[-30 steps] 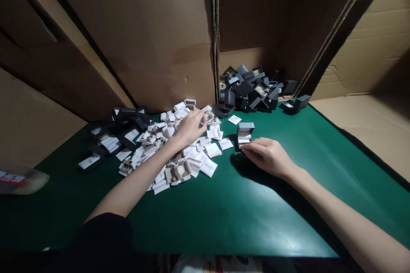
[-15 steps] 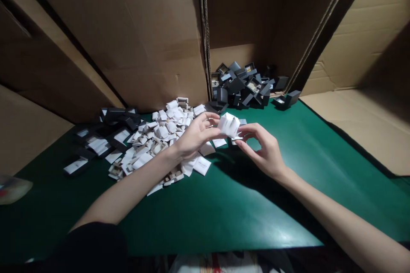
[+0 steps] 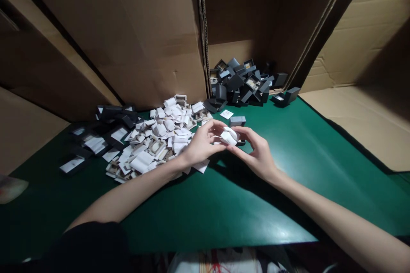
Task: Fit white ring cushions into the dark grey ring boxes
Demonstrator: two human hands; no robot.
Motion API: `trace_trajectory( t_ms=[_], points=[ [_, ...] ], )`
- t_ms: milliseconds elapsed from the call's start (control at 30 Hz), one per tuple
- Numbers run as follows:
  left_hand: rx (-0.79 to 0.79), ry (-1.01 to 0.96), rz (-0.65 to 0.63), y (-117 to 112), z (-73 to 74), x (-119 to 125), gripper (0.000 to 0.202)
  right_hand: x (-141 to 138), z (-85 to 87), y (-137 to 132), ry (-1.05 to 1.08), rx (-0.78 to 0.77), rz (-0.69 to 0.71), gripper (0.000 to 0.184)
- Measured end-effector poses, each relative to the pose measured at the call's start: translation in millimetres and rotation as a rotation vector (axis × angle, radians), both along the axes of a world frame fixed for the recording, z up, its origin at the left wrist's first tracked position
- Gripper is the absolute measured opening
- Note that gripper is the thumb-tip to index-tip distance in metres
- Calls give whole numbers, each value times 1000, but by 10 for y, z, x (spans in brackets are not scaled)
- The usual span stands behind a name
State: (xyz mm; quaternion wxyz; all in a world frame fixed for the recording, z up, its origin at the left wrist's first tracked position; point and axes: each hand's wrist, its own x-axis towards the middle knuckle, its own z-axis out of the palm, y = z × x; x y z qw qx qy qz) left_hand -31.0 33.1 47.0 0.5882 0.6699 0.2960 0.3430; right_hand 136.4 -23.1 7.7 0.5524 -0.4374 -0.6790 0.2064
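Note:
Between the fingertips of both hands is a small white insert (image 3: 229,137), folded or curved at its top, like the pieces in the pile. My left hand (image 3: 206,141) grips its left side with thumb and fingers. My right hand (image 3: 255,152) pinches it from the right, so the fingertips of both hands nearly meet around it. Just behind and below stands an open grey box (image 3: 237,121), its lower part mostly hidden by the right fingers. A heap of white inserts (image 3: 156,145) lies beside and behind my left hand and forearm.
A small white card (image 3: 226,114) rests on the green table (image 3: 205,217) behind the hands. Dark boxes (image 3: 240,81) are heaped at the back, with one open box (image 3: 286,96) to their right. More black boxes (image 3: 109,132) lie far left. Cardboard walls (image 3: 147,38) rise behind.
Both hands have come closer together and slightly lower. The white insert has been turned and tilted between them. The white card and the grey box's lid behind now show more fully.

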Motion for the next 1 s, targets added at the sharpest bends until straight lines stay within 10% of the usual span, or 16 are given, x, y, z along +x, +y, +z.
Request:
trace_trajectory(
  t_ms=[700, 1000],
  points=[
    [-303, -186, -25, 1, -38, 26, 25, 123, 82, 46, -355, 356, -308, 46],
    [-498, -234, -38, -41, -99, 47, 29, 111, 38, 38, -323, 388, -136, 53]
  ],
)
